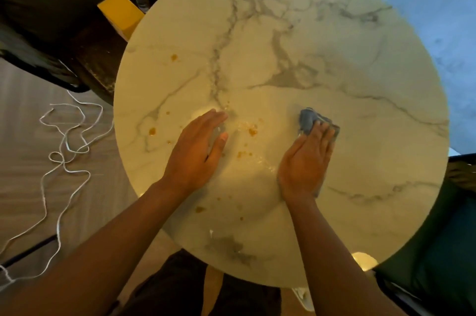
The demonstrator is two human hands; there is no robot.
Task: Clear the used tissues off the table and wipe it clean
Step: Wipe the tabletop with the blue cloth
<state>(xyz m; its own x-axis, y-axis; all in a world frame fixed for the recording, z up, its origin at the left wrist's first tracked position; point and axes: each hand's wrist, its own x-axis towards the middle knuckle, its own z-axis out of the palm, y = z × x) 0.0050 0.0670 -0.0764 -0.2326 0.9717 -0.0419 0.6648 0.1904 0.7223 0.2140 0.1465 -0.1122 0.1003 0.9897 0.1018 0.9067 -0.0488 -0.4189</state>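
Both arms reach up from the bottom of the frame. The left hand (197, 149) lies flat, fingers straight, on the bench (283, 32). Right of centre, the right hand (306, 158) presses a grey cloth (309, 119) with flat fingers beside orange stains (252, 131).

We see a round white marble table (309, 45) with grey veins, dotted with orange stains (253, 131) near its middle. A crumpled grey cloth (310, 119) lies flat on it, right of the stains.
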